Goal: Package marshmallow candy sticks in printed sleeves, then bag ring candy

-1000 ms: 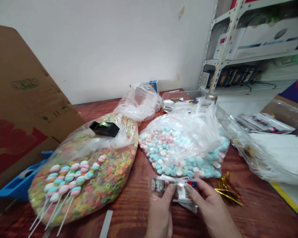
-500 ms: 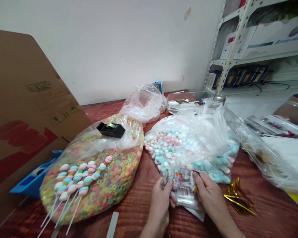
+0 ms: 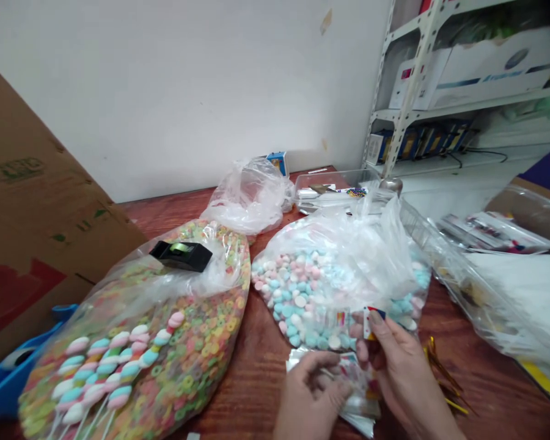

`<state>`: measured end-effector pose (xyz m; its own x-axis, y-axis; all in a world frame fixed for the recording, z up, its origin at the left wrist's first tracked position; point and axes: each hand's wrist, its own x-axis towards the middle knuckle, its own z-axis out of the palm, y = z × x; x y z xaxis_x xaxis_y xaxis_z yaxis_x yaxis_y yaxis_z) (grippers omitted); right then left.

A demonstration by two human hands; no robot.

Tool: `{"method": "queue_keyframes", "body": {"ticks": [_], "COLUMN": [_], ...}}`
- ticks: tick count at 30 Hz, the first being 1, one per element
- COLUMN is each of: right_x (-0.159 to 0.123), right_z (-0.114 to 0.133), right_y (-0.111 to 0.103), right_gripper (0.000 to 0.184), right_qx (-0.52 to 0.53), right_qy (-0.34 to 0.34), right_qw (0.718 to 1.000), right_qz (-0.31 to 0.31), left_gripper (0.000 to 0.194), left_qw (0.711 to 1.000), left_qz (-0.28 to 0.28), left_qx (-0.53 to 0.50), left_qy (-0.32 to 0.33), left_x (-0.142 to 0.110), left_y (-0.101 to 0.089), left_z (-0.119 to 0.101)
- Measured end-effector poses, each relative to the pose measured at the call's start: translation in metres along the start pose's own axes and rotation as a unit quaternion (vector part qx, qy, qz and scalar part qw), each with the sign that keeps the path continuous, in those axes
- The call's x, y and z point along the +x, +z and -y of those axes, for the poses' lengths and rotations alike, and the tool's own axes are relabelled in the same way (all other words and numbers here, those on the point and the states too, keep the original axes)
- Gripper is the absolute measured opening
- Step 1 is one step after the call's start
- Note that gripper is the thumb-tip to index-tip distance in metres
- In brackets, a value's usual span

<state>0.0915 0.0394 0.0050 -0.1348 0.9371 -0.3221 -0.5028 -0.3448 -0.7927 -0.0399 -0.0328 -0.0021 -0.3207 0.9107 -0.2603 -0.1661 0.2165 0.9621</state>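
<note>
My right hand (image 3: 396, 360) pinches the top of a small clear printed packet (image 3: 348, 321) and holds it up in front of the big bag of pink, blue and white candies (image 3: 334, 275). My left hand (image 3: 311, 397) rests with curled fingers on a stack of the same clear packets (image 3: 355, 397) lying on the red wooden table (image 3: 256, 360). To the left lies a large bag of coloured cereal rings (image 3: 165, 330) with several twisted marshmallow sticks (image 3: 114, 360) on top.
A black tape dispenser (image 3: 181, 255) sits on the ring bag. A cardboard box (image 3: 32, 226) and a blue tray (image 3: 13, 382) stand at the left. Gold twist ties (image 3: 442, 379) lie at the right, beside clear bags (image 3: 486, 287). A clear tub (image 3: 334, 186) and metal shelves (image 3: 462, 79) are behind.
My right hand has lifted one packet off the stack and raised it toward the candy bag. My left hand has dropped onto the remaining stack. The view has shifted slightly.
</note>
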Motion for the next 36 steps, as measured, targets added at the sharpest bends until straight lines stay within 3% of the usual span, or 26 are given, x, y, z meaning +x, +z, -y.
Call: {"method": "queue_keyframes", "body": {"ticks": [2, 5, 10, 15, 19, 23, 27, 31, 33, 36], "right_x": [-0.012, -0.024, -0.017, -0.006, -0.006, -0.011, -0.021, -0.027, -0.027, -0.024], "right_z": [-0.001, -0.005, -0.011, -0.02, -0.028, -0.028, -0.014, -0.008, -0.01, -0.016], "right_y": [0.011, 0.017, 0.009, -0.001, -0.001, 0.0, 0.001, 0.004, 0.005, 0.004], "right_gripper": [0.034, 0.038, 0.035, 0.03, 0.042, 0.056, 0.036, 0.026, 0.025, 0.024], "right_qx": [-0.007, -0.082, -0.184, -0.27, -0.336, -0.366, -0.375, -0.4, -0.42, -0.433], "right_qy": [0.038, 0.036, -0.016, -0.067, -0.091, -0.099, -0.221, -0.352, -0.374, -0.378], "right_qw": [0.998, 0.989, 0.973, 0.948, 0.925, 0.918, 0.899, 0.84, 0.816, 0.807], "right_qz": [0.059, 0.114, 0.136, 0.153, 0.149, 0.118, 0.055, 0.101, 0.133, 0.137], "left_gripper": [0.055, 0.056, 0.037, 0.032, 0.042, 0.049, 0.05, 0.049, 0.047, 0.043], "left_qw": [0.972, 0.917, 0.94, 0.957, 0.952, 0.922, 0.89, 0.878, 0.88, 0.891], "left_qz": [0.105, 0.128, -0.005, -0.137, -0.159, -0.163, -0.159, -0.16, -0.168, -0.175], "left_qx": [-0.191, -0.362, -0.331, -0.256, -0.258, -0.348, -0.419, -0.442, -0.437, -0.416], "left_qy": [-0.091, -0.113, -0.084, -0.016, -0.033, -0.056, -0.083, -0.09, -0.079, -0.052], "left_x": [-0.003, 0.004, 0.015, 0.017, 0.02, 0.023, 0.028, 0.029, 0.027, 0.025], "left_y": [0.011, 0.02, 0.018, 0.009, 0.005, 0.004, 0.001, -0.002, -0.003, -0.005], "left_z": [0.002, -0.002, -0.016, -0.01, -0.004, -0.001, 0.003, 0.005, 0.006, 0.008]}}
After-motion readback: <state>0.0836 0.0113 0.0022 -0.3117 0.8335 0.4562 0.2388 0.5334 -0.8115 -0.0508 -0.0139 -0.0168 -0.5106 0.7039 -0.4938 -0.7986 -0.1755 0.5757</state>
